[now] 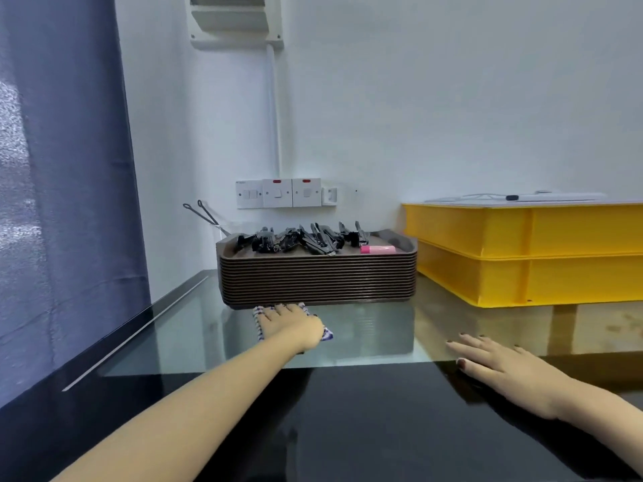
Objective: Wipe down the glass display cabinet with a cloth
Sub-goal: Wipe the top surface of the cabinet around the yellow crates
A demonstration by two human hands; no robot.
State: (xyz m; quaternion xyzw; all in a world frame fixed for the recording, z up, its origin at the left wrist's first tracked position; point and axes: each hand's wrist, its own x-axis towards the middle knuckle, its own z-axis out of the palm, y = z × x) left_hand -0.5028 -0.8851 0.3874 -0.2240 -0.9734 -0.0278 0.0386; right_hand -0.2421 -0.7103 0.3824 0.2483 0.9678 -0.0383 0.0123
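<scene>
I look down on the glass top of the display cabinet, with a dark band along its near edge. My left hand lies flat with straight fingers on a white and blue checked cloth, pressing it onto the glass right in front of a stack of brown trays. Most of the cloth is hidden under the hand. My right hand rests palm down on the cabinet top near the front edge, fingers spread, holding nothing.
A stack of brown trays carrying black tongs and a pink tube stands at the back. Two stacked yellow crates fill the right rear. A dark blue curtain hangs at the left. Wall switches sit behind the trays.
</scene>
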